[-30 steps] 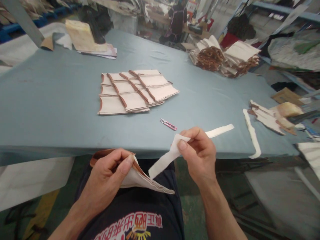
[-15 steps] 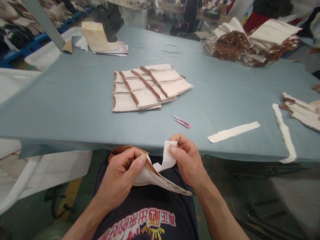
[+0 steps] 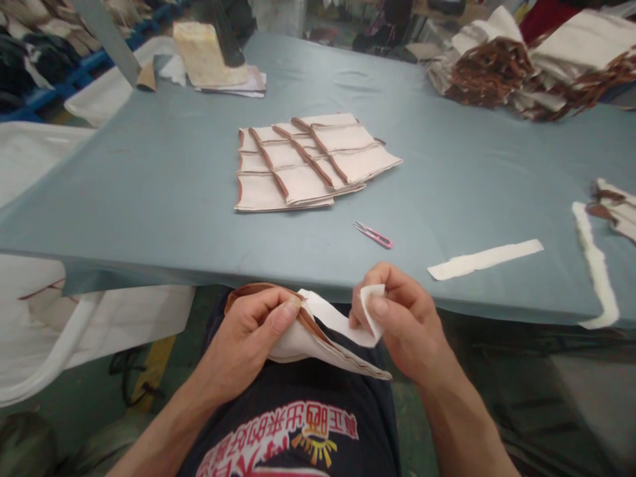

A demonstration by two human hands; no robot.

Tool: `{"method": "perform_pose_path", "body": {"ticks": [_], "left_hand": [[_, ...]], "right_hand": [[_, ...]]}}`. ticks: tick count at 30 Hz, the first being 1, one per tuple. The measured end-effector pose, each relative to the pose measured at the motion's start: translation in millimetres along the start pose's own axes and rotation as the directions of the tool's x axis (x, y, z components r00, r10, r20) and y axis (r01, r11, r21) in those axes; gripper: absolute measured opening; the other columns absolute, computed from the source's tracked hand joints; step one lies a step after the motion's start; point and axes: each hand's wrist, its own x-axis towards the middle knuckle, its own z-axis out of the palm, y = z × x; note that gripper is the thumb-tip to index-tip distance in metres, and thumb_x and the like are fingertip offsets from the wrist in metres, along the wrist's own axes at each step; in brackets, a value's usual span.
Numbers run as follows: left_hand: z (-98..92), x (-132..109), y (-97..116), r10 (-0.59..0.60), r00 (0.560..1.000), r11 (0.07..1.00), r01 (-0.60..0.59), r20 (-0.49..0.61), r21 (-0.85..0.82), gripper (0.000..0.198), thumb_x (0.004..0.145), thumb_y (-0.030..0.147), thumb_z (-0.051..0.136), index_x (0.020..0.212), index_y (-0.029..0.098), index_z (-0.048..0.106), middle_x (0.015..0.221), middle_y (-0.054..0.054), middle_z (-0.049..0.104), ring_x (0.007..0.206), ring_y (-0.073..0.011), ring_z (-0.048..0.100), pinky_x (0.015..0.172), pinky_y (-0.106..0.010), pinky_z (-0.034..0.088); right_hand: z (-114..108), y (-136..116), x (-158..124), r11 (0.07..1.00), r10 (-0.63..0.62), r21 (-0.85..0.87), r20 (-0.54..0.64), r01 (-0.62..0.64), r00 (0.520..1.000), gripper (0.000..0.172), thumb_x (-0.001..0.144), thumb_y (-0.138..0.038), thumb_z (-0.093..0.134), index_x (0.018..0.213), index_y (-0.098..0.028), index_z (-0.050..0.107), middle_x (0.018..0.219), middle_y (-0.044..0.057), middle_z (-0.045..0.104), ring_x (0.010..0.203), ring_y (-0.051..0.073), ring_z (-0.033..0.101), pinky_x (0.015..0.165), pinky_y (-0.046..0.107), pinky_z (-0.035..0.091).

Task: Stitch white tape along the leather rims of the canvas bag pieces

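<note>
Cloth (image 3: 298, 343): folded, pale with a brown edge, at lower middle of the frame, over our lap and before the near edge of the table (image 3: 149, 199).
Left hand (image 3: 256, 331): we pinch the cloth by its brown edge, thumb against fingers.
Right hand (image 3: 400, 318): we grip a white strip (image 3: 330, 315), its end bent up past our thumb.
Strip span: it sags between our hands, the other end beside our left fingertips; we cannot tell whether they pinch it too.
Snips (image 3: 381, 239): pink-handled, on the table above our right hand in the frame.
Flat strip (image 3: 487, 260): right of the snips.
Panels (image 3: 308, 162): pale, brown-edged, overlapping at upper middle.
Curved strip (image 3: 596, 268): near the right edge.
Bundles (image 3: 497, 69): heaped at upper right.
Yellow block (image 3: 199, 56): upper left.
</note>
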Motion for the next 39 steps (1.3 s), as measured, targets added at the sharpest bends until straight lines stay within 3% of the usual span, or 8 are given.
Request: {"method": "perform_pose_path", "body": {"ticks": [2,5,7,8,12,17,28,39], "left_hand": [[-1.5,0.0,-2.2,-0.018,1.000,1.000,0.018,0.002,-0.016,0.039,0.099,0.044,0.058,0.078,0.016,0.075,0.077,-0.003,0.073,0.066,-0.0142,0.059,0.061,-0.022,0.044],[-2.5,1.4,-3.8,-0.041,0.999,0.997,0.043,0.035,-0.066,0.040,0.098,0.045,0.058,0.078,0.016,0.077,0.075,-0.004,0.073,0.065,-0.0143,0.058,0.059,-0.022,0.042],[-2.3,2.6,-4.1,-0.054,0.996,0.991,0.061,0.066,-0.117,0.040,0.097,0.046,0.059,0.078,0.016,0.078,0.073,-0.004,0.072,0.062,-0.0139,0.057,0.057,-0.022,0.041],[-1.9,3.1,-4.4,-0.060,0.995,0.987,0.070,0.077,-0.142,0.040,0.097,0.046,0.059,0.078,0.016,0.077,0.072,-0.003,0.072,0.061,-0.0134,0.055,0.056,-0.022,0.041],[-0.5,3.5,-7.9,-0.056,0.996,0.981,0.068,0.074,-0.184,0.038,0.095,0.045,0.061,0.076,0.016,0.075,0.067,-0.001,0.066,0.057,-0.0111,0.050,0.053,-0.020,0.038],[-2.1,3.1,-14.8,-0.078,0.994,0.975,0.092,0.078,-0.201,0.041,0.096,0.047,0.059,0.074,0.015,0.073,0.065,0.000,0.062,0.056,-0.0100,0.045,0.051,-0.020,0.035],[-3.4,3.4,-18.0,-0.151,0.980,0.953,0.180,0.130,-0.245,0.044,0.093,0.051,0.060,0.065,0.018,0.052,0.058,0.005,0.040,0.052,-0.0088,0.032,0.045,-0.021,0.026],[-4.1,5.3,-14.6,-0.076,0.991,0.984,0.092,0.109,-0.154,0.042,0.094,0.045,0.055,0.062,0.019,0.047,0.058,0.007,0.035,0.052,-0.0080,0.028,0.045,-0.021,0.024]], "right_hand": [[1.1,-17.2,-9.7,0.984,0.180,-0.010,0.101,-0.180,0.979,0.035,0.087,-0.049,0.081,0.083,-0.022,0.059,0.060,-0.007,0.048,0.049,0.008,0.036,0.045,0.020,0.030],[6.7,-40.9,-23.7,0.908,0.395,0.009,0.310,-0.418,0.865,0.045,0.081,-0.057,0.083,0.077,-0.021,0.057,0.056,-0.008,0.041,0.045,0.006,0.027,0.042,0.020,0.023],[13.7,-46.1,-26.6,0.878,0.468,-0.080,0.355,-0.473,0.809,0.047,0.079,-0.058,0.084,0.073,-0.021,0.057,0.055,-0.008,0.040,0.045,0.005,0.027,0.041,0.019,0.021],[17.8,-44.5,-25.5,0.870,0.492,-0.160,0.324,-0.466,0.808,0.045,0.080,-0.056,0.084,0.074,-0.020,0.058,0.056,-0.008,0.043,0.045,0.005,0.029,0.041,0.019,0.022],[31.7,-22.7,-12.4,0.825,0.383,-0.473,0.065,-0.310,0.921,0.024,0.091,-0.039,0.072,0.080,-0.020,0.063,0.061,-0.005,0.055,0.049,0.008,0.043,0.043,0.018,0.031],[37.4,-10.5,-5.3,0.743,0.230,-0.652,0.037,-0.151,0.972,0.022,0.093,-0.033,0.065,0.076,-0.021,0.064,0.057,-0.004,0.058,0.050,0.009,0.049,0.045,0.020,0.033],[42.5,-14.8,3.6,0.631,0.183,-0.774,0.068,-0.064,0.981,0.017,0.093,-0.030,0.067,0.079,-0.022,0.064,0.057,-0.005,0.062,0.050,0.010,0.052,0.047,0.022,0.029],[42.2,-26.2,20.7,0.491,0.382,-0.861,0.074,-0.134,0.921,0.019,0.092,-0.033,0.066,0.078,-0.020,0.065,0.058,-0.004,0.063,0.052,0.010,0.053,0.049,0.022,0.028]]}}
